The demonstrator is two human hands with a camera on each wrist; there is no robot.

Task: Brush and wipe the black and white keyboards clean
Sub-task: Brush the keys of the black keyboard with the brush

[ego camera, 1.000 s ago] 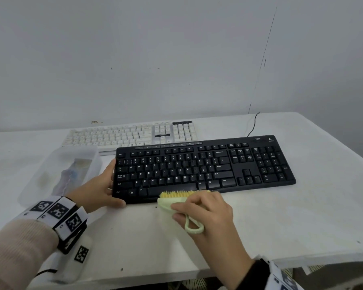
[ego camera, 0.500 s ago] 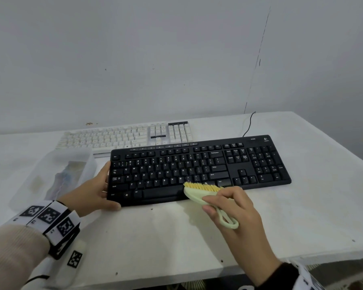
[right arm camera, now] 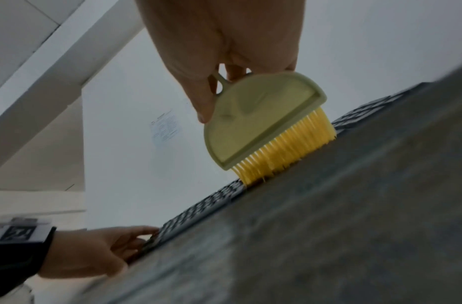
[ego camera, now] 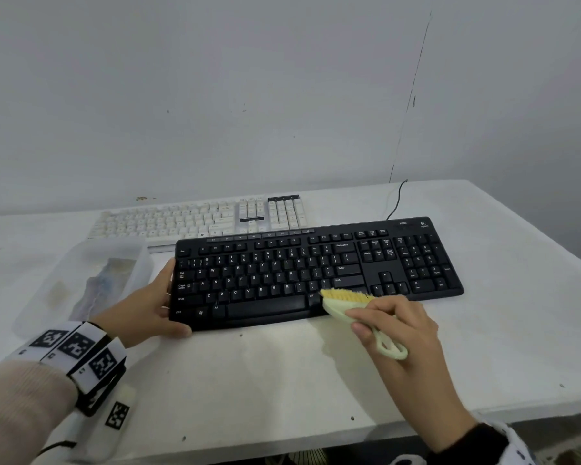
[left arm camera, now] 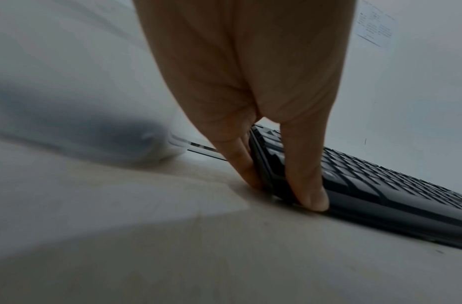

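Observation:
A black keyboard [ego camera: 316, 270] lies across the middle of the white table [ego camera: 282, 380]. Behind it, at the back left, lies a white keyboard [ego camera: 198, 218]. My right hand [ego camera: 393, 327] grips the handle of a pale green brush [ego camera: 346, 305] with yellow bristles [right arm camera: 289, 148]. The bristles press on the black keyboard's [right arm camera: 203, 207] front row, right of the space bar. My left hand [ego camera: 148, 303] holds the keyboard's left end, thumb at the front corner and fingers [left arm camera: 240, 162] along the side edge [left arm camera: 260, 164].
A translucent plastic box [ego camera: 91, 280] with something inside sits left of the black keyboard, close to my left hand. The keyboard's black cable [ego camera: 396, 199] runs back to the wall. The table's front edge [ego camera: 316, 441] is near my wrists.
My right hand has swept the brush to the right along the keyboard's front row, from below the space bar to right of it. My left hand keeps its hold.

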